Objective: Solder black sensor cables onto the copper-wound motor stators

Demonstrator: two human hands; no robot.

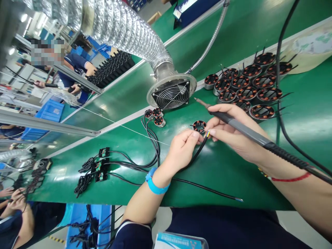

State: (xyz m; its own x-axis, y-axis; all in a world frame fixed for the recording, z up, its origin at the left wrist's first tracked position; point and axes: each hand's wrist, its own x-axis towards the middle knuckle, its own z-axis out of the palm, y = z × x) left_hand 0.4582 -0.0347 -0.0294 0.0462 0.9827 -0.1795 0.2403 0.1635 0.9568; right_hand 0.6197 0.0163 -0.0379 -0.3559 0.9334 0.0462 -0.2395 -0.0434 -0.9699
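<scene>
My left hand point(181, 148) is closed in a pinch on a black cable point(197, 152), next to a small round stator with copper windings point(199, 126) lying on the green mat. My right hand point(230, 129) is closed round a grey soldering iron point(249, 133); its fingertips also touch the coloured wire ends of the cable. The iron's tip point(198, 101) points up and left, away from the stator. A thin solder wire point(116, 122) runs in from the left towards my left hand. A blue wrist strap point(155, 185) sits on my left wrist.
Several more stators point(249, 88) are grouped at the right. A fume-extraction fan point(171, 94) on a silver duct stands behind the work spot. Three wired stators point(155, 117) and small circuit boards with black cables point(100, 166) lie to the left. Another person point(75, 74) works at the far left.
</scene>
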